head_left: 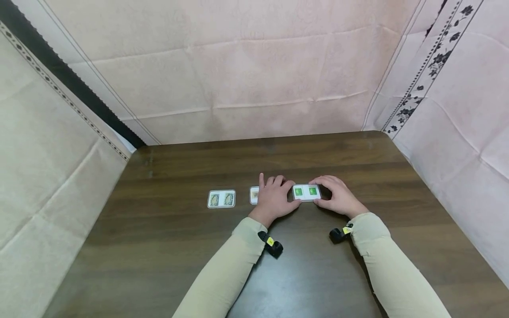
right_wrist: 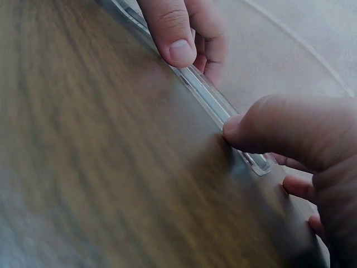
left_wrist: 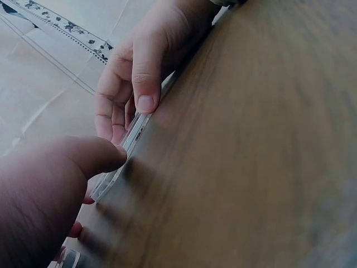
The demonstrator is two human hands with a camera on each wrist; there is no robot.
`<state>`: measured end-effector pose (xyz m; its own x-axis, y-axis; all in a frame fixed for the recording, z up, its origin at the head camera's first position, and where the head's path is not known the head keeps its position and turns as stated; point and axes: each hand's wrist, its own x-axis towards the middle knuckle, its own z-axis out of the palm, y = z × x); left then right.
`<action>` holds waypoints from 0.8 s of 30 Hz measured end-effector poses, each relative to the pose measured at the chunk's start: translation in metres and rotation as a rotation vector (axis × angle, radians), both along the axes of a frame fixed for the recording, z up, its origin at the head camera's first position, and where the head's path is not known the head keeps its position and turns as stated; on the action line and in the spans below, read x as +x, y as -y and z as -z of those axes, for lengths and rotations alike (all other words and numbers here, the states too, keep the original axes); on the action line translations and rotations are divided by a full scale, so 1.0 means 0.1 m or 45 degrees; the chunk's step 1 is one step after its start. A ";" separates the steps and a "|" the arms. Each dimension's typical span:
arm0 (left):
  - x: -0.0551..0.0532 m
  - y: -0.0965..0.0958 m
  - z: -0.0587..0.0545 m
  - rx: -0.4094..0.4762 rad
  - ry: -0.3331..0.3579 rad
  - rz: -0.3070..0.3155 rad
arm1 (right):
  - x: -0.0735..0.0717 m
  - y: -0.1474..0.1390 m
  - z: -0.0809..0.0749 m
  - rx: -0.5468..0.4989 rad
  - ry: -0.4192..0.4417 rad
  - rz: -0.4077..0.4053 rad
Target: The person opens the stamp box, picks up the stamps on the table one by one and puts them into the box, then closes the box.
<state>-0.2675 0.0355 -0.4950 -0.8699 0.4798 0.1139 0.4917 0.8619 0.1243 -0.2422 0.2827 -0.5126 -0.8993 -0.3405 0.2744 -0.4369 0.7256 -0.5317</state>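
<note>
A flat clear-edged case with two green squares on a white face lies between both hands in the head view. My left hand pinches its left end between thumb and fingers, while the index and other fingers spread to the left. At the opposite end, my right hand grips it with the thumb on the near edge and fingers at the far edge. Both wrist views show the case's clear rim from the side, low over the wood, with a thumb against it.
Left of the hands lies a similar case with two oval pictures. Another case sits partly hidden behind my left hand. The brown wooden table has pale cloth hanging behind it and at both sides.
</note>
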 end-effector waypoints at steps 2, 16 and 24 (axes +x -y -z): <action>0.00 0.00 0.00 0.001 -0.006 0.000 | 0.00 0.00 -0.01 -0.005 0.009 0.003; 0.02 0.01 -0.01 -0.014 -0.011 0.008 | 0.02 0.01 -0.04 -0.017 0.048 -0.022; 0.05 0.05 0.03 0.034 0.008 0.026 | 0.04 -0.01 0.05 -0.041 0.037 -0.051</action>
